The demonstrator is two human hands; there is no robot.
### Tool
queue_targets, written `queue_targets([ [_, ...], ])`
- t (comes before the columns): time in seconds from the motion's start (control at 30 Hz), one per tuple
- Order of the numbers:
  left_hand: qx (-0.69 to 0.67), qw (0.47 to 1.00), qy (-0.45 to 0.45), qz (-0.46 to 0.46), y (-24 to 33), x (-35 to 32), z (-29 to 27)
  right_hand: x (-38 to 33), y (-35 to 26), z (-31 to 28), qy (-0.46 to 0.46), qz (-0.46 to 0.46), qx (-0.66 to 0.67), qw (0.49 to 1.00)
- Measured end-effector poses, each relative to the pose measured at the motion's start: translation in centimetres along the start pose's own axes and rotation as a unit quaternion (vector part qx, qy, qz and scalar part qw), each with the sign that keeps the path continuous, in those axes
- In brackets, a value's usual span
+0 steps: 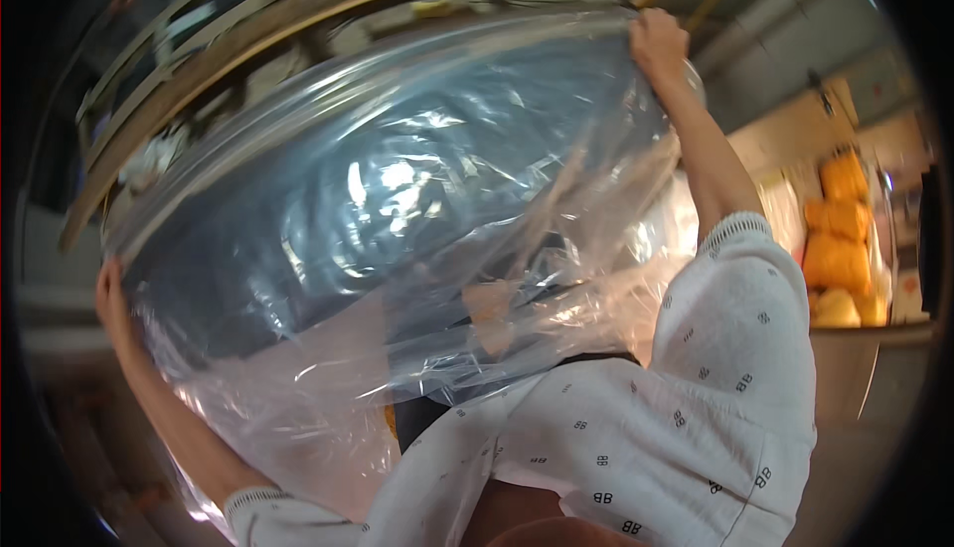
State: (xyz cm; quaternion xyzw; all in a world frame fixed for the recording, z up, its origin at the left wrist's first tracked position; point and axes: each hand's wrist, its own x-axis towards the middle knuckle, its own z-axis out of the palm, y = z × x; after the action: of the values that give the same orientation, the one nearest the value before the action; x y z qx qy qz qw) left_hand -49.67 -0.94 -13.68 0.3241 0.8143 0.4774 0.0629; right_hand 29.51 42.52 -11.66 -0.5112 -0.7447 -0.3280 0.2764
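Note:
A large clear plastic bag [397, 219] with dark blue-grey contents inside fills the middle of the view, stretched wide in front of me. My left hand [109, 299] grips its left edge, low on the left side. My right hand [658, 42] grips its upper right corner, raised high with the arm extended. The loose lower part of the plastic hangs crumpled toward my chest. Both arms wear white short sleeves with small dark marks.
A long metal-and-wood shelf rail [328, 0] curves across the top behind the bag. Several orange-yellow bundles [840, 239] are stacked at the right, beside a pale wall.

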Motion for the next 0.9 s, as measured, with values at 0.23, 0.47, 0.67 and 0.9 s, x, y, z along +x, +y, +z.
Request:
queue_targets([
  [0.23, 0.550, 0.827, 0.115, 0.017, -8.3, -1.5, -28.7, -8.5, -5.1, -9.2, -0.177, -0.094, 0.230, 0.952],
  [0.47, 0.558, 0.804, 0.089, 0.184, -3.3, -1.7, -13.4, -10.8, -3.3, -12.9, -0.166, -0.100, 0.225, 0.955],
  [0.67, 0.152, 0.919, -0.210, 0.298, 19.2, -17.1, 14.0, -10.2, 1.2, -7.0, -0.225, 0.020, 0.173, 0.959],
  [0.9, 0.059, 0.959, -0.140, 0.240, 18.4, -19.9, 16.7, -6.7, 4.2, -1.5, -0.223, 0.025, 0.151, 0.963],
])
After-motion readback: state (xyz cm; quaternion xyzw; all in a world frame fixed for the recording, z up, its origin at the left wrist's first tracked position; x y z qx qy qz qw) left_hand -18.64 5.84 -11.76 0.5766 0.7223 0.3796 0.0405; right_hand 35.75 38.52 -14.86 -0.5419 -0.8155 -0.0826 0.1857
